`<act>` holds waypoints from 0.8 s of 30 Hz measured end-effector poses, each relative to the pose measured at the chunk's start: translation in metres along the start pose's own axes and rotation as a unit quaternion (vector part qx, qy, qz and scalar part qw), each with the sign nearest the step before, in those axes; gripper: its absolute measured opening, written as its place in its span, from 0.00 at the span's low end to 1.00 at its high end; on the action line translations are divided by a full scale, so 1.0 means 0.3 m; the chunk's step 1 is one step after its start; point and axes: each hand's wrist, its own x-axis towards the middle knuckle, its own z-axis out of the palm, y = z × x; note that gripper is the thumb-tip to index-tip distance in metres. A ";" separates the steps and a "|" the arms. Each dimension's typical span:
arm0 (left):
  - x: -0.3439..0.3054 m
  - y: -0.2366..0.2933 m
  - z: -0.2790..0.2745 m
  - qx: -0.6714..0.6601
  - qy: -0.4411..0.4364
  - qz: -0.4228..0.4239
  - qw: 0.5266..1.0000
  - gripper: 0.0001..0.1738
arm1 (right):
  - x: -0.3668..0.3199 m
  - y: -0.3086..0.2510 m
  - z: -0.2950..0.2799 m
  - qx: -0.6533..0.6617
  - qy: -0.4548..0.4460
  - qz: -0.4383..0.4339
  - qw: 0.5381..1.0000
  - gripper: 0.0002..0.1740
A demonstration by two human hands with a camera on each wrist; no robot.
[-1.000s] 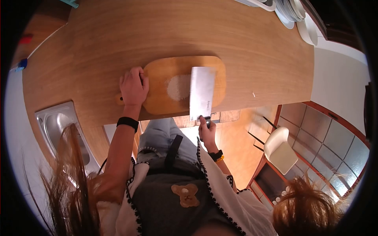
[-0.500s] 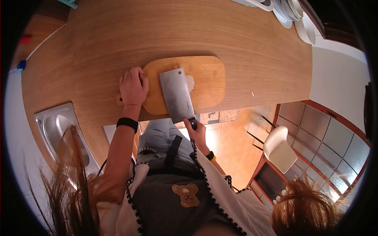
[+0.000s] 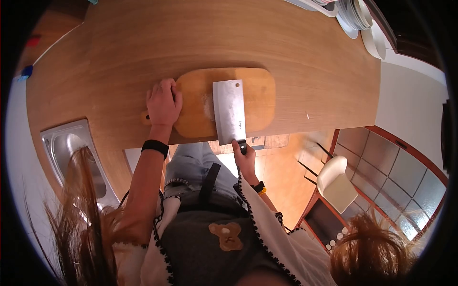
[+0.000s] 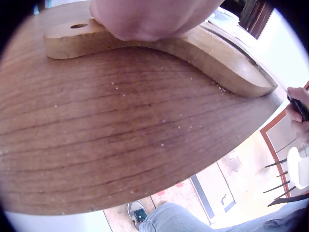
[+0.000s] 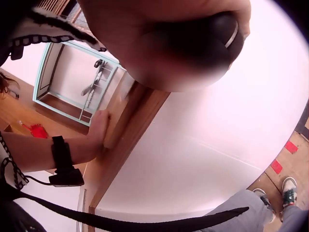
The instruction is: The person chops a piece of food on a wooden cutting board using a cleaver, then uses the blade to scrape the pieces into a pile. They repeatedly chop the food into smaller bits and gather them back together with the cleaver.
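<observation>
Right hand (image 3: 245, 162) grips cleaver (image 3: 230, 109), well clear of plates (image 3: 354, 17).

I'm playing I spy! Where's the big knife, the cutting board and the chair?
Big knife (image 3: 229, 110), head view: middle of its blade.
Cutting board (image 3: 260, 101), head view: bare wood beside the blade.
Chair (image 3: 336, 184), head view: its pale shell.

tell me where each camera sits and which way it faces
Head: worn on the head, facing forward and down at the cleaver and cutting board; left hand, right hand, hair and jeans show.
Left wrist: on that wrist, looking across the counter beside the board; left hand at top, right hand at right edge, jeans and a shoe below.
Right wrist: on that wrist, looking past the right hand toward the left arm and down at both shoes.
Shared: head and left wrist both show the white chair.
</observation>
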 end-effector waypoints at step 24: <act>0.011 -0.015 0.006 -0.018 0.002 -0.007 1.000 0.06 | -0.120 -0.166 -0.096 -0.018 0.089 -0.181 0.979 0.10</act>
